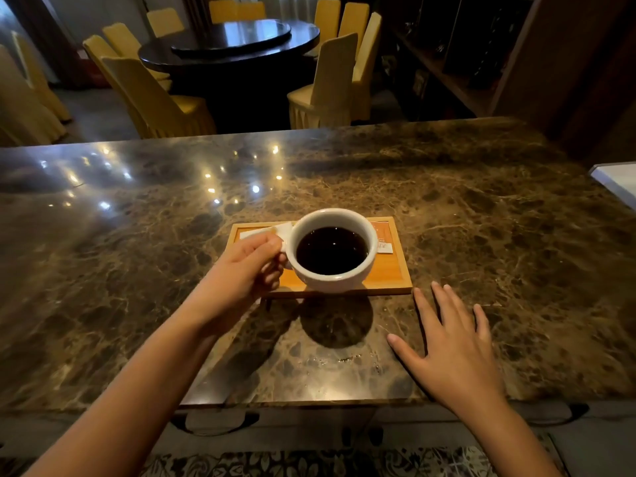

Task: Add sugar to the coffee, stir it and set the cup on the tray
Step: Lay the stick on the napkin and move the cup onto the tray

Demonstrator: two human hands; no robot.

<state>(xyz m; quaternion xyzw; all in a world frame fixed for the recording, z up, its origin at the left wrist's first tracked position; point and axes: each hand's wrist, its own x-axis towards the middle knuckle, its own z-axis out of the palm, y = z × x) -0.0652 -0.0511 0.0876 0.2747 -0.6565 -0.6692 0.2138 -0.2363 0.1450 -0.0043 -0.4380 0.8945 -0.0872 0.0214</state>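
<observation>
A white cup (332, 280) full of dark coffee hangs in the air above the near edge of a small wooden tray (395, 273); its shadow falls on the counter in front of the tray. My left hand (247, 270) grips the cup's handle. My right hand (454, 342) lies flat with fingers spread on the counter, just right of the tray's near corner. On the tray lie a white napkin (261, 230) at the far left and an orange-and-white sugar sachet (383, 241) at the right, both partly hidden by the cup.
The tray stands in the middle of a brown marble counter (481, 218). A white object (616, 180) juts in at the right edge. Beyond the counter are a round dark table (234, 43) and several yellow-covered chairs (330, 84).
</observation>
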